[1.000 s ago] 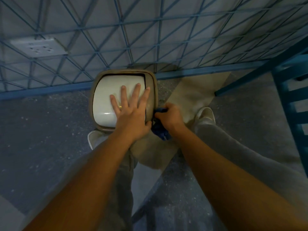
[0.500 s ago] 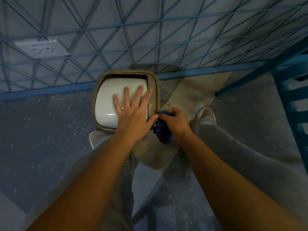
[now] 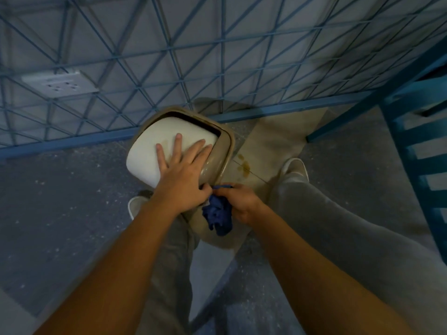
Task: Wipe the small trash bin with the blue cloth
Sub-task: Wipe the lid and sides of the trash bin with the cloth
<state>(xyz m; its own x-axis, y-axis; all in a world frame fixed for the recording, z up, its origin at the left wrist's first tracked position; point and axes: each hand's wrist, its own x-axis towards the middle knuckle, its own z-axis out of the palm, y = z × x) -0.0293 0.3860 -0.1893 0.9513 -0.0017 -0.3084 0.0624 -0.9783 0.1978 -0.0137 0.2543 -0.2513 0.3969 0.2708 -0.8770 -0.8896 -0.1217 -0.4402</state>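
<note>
Upper left: white wall socket (image 3: 60, 85) behind blue wire mesh (image 3: 217, 56). Centre: small trash bin (image 3: 217, 160), tan with a white lid (image 3: 150, 155), tilted on the floor by the mesh. Left hand (image 3: 180, 176) spread flat on that lid, gripping nothing. Just right and lower: right hand (image 3: 239, 201) closed around the bunched blue cloth (image 3: 219, 216), pressed against the bin's near side. Far right: blue chair (image 3: 416, 146).

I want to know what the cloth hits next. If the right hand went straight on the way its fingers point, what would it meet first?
The right hand, gripping the cloth, points toward the left hand and the bin. It probably meets the bin's side first; depth is unclear.
</note>
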